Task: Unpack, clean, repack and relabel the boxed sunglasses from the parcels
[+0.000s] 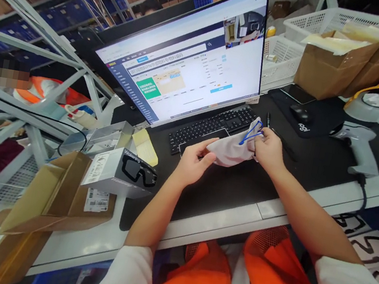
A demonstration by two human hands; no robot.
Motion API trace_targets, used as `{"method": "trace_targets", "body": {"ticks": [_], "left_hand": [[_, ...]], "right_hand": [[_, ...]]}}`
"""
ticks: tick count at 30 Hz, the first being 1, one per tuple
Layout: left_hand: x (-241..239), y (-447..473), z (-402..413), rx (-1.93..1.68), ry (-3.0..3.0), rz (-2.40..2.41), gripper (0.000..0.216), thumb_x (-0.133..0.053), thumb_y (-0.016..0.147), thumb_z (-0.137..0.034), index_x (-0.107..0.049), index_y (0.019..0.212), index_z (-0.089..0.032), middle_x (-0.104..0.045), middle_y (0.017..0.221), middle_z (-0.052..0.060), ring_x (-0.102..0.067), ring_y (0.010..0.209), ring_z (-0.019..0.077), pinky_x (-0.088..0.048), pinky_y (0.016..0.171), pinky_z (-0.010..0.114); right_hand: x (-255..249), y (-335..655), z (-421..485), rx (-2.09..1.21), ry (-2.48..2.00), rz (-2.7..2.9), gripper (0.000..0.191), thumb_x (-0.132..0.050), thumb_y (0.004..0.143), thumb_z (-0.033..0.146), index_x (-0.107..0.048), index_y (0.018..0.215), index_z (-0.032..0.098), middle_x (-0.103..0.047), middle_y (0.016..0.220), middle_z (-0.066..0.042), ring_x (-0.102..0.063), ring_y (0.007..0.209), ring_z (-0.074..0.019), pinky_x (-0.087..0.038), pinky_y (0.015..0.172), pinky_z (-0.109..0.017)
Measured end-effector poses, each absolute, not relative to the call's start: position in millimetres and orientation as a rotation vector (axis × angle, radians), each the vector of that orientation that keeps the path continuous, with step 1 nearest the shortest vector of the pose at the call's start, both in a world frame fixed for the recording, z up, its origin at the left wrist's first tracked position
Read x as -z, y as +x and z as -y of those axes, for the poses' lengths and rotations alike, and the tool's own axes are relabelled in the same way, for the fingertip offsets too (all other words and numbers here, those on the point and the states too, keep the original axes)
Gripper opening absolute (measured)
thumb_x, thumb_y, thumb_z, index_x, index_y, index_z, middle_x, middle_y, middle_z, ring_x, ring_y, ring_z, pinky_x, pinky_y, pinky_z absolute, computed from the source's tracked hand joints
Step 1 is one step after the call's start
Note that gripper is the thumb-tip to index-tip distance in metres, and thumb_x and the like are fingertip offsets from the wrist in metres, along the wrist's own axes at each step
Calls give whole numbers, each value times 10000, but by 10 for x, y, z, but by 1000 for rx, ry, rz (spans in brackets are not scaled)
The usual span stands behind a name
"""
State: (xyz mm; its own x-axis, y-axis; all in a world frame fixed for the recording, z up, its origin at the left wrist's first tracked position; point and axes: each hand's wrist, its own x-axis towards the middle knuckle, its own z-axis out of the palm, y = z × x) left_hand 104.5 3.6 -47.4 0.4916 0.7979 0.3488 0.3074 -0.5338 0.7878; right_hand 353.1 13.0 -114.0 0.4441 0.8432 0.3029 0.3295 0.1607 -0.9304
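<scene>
A light grey drawstring pouch [233, 152] with a blue cord [251, 133] is held up between my hands, just in front of the keyboard [196, 132]. My left hand [195, 163] is closed on the pouch's left end, thumb on the near side. My right hand [270, 150] pinches its right end beside the cord. What lies inside the pouch is hidden. Left of my left forearm, a grey box [123, 172] printed with dark glasses rests by an opened cardboard box [59, 193].
Behind the keyboard stands a tilted-looking monitor [195, 61]. To the right are a mouse [301, 113], a barcode scanner [359, 145], a phone [298, 93] and a tape dispenser [374, 101]. Brown paper bags [331, 63] and white baskets [282, 56] stand farther back. Another person sits beyond the left frame.
</scene>
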Motion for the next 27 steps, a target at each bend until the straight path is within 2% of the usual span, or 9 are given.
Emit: {"method": "trace_targets", "body": {"ticks": [2, 4, 6, 11, 16, 22, 23, 25, 27], "left_hand": [[501, 1073, -39, -1042, 2088, -987, 589, -471, 980, -670, -734, 951, -143, -636, 680, 33, -564, 620, 150, -453, 623, 272], [510, 1074, -60, -1125, 2121, -1108, 589, -420, 1021, -619, -639, 713, -167, -573, 611, 18, -521, 593, 138, -411, 603, 269], [505, 1039, -107, -1214, 2114, -1207, 599, -398, 1035, -602, -536, 627, -185, -528, 576, 4, -485, 563, 128, -375, 578, 270], [510, 890, -297, -1386, 1984, -1367, 581, -385, 1022, -640, -507, 654, -208, -515, 563, -10, -489, 536, 124, -381, 567, 264], [613, 818, -496, -1597, 1778, -1414, 554, -376, 1002, -689, -481, 729, -219, -489, 597, -29, -515, 570, 124, -420, 578, 249], [551, 535, -769, -1874, 1536, -1580, 482, -108, 1095, -461, -492, 1022, -179, -624, 997, 36, -596, 970, 123, -498, 906, 270], [540, 488, -796, -1798, 1569, -1603, 454, -142, 1097, -436, -504, 1015, -174, -622, 981, 29, -588, 935, 120, -497, 895, 272], [543, 433, -816, -1577, 1695, -1621, 326, -431, 1051, -430, -554, 899, -169, -609, 849, -1, -560, 806, 122, -490, 821, 273], [573, 431, -796, -1337, 1840, -1603, 274, -760, 849, -328, -565, 733, -174, -572, 735, -25, -535, 727, 129, -474, 768, 279]], "right_hand": [[1129, 3486, -107, -488, -1453, 1101, 149, -581, 754, 334, -605, 840, 214, -588, 678, 11, -535, 648, -183, -412, 659, -310], [1102, 3482, -95, -554, -1413, 1121, 155, -595, 747, 355, -599, 820, 218, -582, 662, 16, -527, 636, -177, -423, 650, -307], [1062, 3518, -102, -663, -1338, 1142, 170, -626, 738, 385, -594, 758, 219, -575, 643, 19, -513, 619, -163, -417, 617, -291], [950, 3658, -138, -848, -1161, 995, 244, -793, 620, 383, -677, 722, 195, -680, 765, -5, -574, 677, -143, -453, 637, -270], [933, 3693, -146, -933, -1133, 986, 281, -844, 615, 383, -638, 642, 194, -589, 582, 21, -518, 542, -114, -398, 527, -250], [989, 3926, -248, -796, -1043, 811, 311, -843, 613, 350, -564, 648, 216, -540, 593, 37, -475, 518, -103, -345, 483, -248], [998, 3963, -261, -781, -1040, 797, 311, -849, 615, 345, -569, 658, 217, -545, 601, 37, -476, 525, -104, -360, 492, -251], [1011, 4000, -273, -760, -1041, 781, 315, -862, 626, 354, -582, 682, 220, -563, 620, 34, -497, 543, -112, -400, 517, -261], [1014, 3994, -267, -736, -1043, 787, 321, -868, 636, 378, -594, 702, 224, -575, 640, 29, -518, 565, -125, -431, 543, -278]]}}
